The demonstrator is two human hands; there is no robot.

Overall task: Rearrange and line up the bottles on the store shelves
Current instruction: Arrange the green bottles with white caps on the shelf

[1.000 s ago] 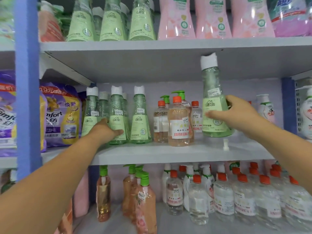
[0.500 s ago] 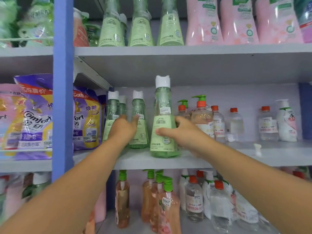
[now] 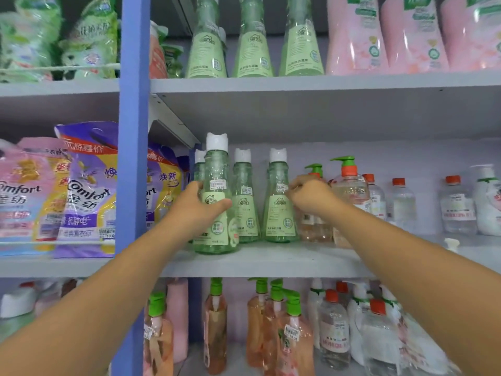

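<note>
Here, green bottles (image 3: pixel 217 196) between hands, left hand (image 3: pixel 199 210) gripping

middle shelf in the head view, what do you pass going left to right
softener bags → blue post → left hand gripping the front green bottle → two more green bottles → right hand → pump bottle → clear red-capped bottles

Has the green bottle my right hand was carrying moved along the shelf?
Yes. The green bottle went leftward past the orange-capped pump bottles, joining the green row.
</note>
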